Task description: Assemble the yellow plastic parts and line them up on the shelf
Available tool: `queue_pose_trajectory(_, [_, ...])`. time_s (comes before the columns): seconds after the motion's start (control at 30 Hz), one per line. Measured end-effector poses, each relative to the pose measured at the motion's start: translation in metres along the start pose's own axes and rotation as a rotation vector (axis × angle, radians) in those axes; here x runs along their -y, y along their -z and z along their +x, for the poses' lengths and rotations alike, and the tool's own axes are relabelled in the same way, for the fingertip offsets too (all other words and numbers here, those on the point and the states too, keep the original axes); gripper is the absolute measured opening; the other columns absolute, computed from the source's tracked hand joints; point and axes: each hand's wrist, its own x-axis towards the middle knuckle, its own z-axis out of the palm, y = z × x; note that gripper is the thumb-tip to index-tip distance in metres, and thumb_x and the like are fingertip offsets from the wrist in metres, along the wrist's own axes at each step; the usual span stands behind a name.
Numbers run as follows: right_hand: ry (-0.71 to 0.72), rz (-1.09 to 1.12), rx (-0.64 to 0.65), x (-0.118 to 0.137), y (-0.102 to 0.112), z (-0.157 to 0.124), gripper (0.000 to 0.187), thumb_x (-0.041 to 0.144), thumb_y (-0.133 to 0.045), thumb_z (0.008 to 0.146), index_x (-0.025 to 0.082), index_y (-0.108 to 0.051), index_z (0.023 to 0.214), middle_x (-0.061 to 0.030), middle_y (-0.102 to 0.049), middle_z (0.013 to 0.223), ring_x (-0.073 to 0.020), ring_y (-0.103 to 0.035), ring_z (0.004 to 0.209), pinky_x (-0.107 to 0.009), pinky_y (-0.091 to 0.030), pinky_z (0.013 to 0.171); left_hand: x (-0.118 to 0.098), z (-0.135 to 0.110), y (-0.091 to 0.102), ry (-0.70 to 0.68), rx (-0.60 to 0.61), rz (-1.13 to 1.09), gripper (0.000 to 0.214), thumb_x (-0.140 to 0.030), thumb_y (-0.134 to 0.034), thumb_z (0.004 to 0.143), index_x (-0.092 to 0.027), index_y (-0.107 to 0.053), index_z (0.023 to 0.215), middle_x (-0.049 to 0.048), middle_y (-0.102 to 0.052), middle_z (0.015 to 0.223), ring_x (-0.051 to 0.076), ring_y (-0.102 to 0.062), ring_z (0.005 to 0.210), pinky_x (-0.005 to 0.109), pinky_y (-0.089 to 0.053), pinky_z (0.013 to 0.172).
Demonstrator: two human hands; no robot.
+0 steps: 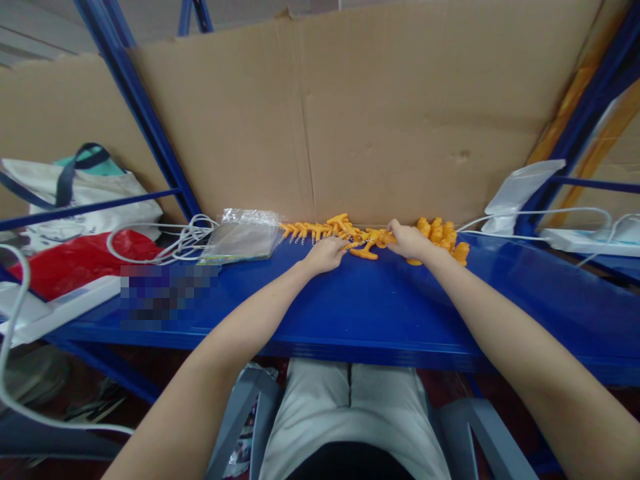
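Observation:
A long orange plastic jointed toy [345,233] lies along the back of the blue shelf [350,307], against the cardboard wall. My left hand [326,255] is closed on the toy's middle section, fingers pinching an orange piece. My right hand [407,241] is closed on the toy just to the right of that. The toy's tail end [300,231] stretches to the left and its bulkier end [445,237] sticks out past my right hand. My fingertips are partly hidden by the toy.
A clear plastic bag [243,235] lies left of the toy, beside a coil of white cable [175,243]. A red cloth [80,263] and a tote bag [75,193] sit at far left. White packets and cable [525,193] lie at right. Blue uprights frame the cardboard wall [400,113].

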Motion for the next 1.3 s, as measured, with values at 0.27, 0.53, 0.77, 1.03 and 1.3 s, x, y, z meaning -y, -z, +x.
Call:
queue_pose_trajectory(0.27, [0.071,0.032,0.015,-0.015,0.006,0.009,0.036,0.022,-0.057,0.085,0.020,-0.069,0.118,-0.0126,-0.073,0.117,-0.0284,-0.067,0.106,-0.039,-0.049,0.089,-0.001,0.000,0.001,0.008,0.003,0.011,0.030,-0.015,-0.054,0.091,-0.017,-0.070,0.116,0.0094,-0.074,0.115,0.023,-0.069,0.108,0.037,-0.055,0.095])
queue_pose_trajectory(0.53, [-0.010,0.001,0.244,-0.007,0.015,0.001,0.034,0.017,-0.063,0.081,0.022,-0.072,0.114,-0.0105,-0.075,0.112,-0.0302,-0.068,0.108,-0.045,-0.045,0.097,-0.004,0.001,0.004,0.034,0.042,-0.007,0.027,-0.016,-0.053,0.093,-0.018,-0.071,0.113,0.0095,-0.074,0.115,0.025,-0.068,0.110,0.037,-0.053,0.097])
queue_pose_trajectory(0.77, [-0.029,-0.028,0.359,-0.004,0.016,-0.002,0.030,0.007,-0.061,0.076,0.020,-0.075,0.099,-0.0115,-0.076,0.101,-0.0296,-0.070,0.097,-0.041,-0.051,0.086,-0.003,0.001,0.002,0.025,0.029,-0.017,0.030,-0.016,-0.052,0.093,-0.017,-0.070,0.117,0.0098,-0.074,0.117,0.025,-0.068,0.110,0.038,-0.053,0.096])
queue_pose_trajectory(1.03, [-0.045,-0.084,0.285,0.004,0.021,-0.006,0.024,0.022,-0.064,0.083,0.018,-0.074,0.105,-0.0167,-0.069,0.122,-0.0346,-0.062,0.117,-0.048,-0.047,0.094,0.001,0.003,0.004,0.001,0.002,0.001,0.025,-0.010,-0.055,0.087,-0.015,-0.074,0.102,0.0116,-0.073,0.105,0.026,-0.066,0.105,0.040,-0.051,0.094])
queue_pose_trajectory(1.3, [0.088,-0.102,0.151,0.021,0.011,-0.009,0.039,0.027,-0.052,0.089,0.015,-0.065,0.124,-0.0177,-0.060,0.136,-0.0333,-0.053,0.128,-0.053,-0.037,0.104,-0.004,-0.001,0.011,0.063,-0.133,0.069,0.032,-0.011,-0.051,0.089,-0.023,-0.077,0.103,0.0095,-0.064,0.124,0.028,-0.054,0.119,0.048,-0.039,0.103])
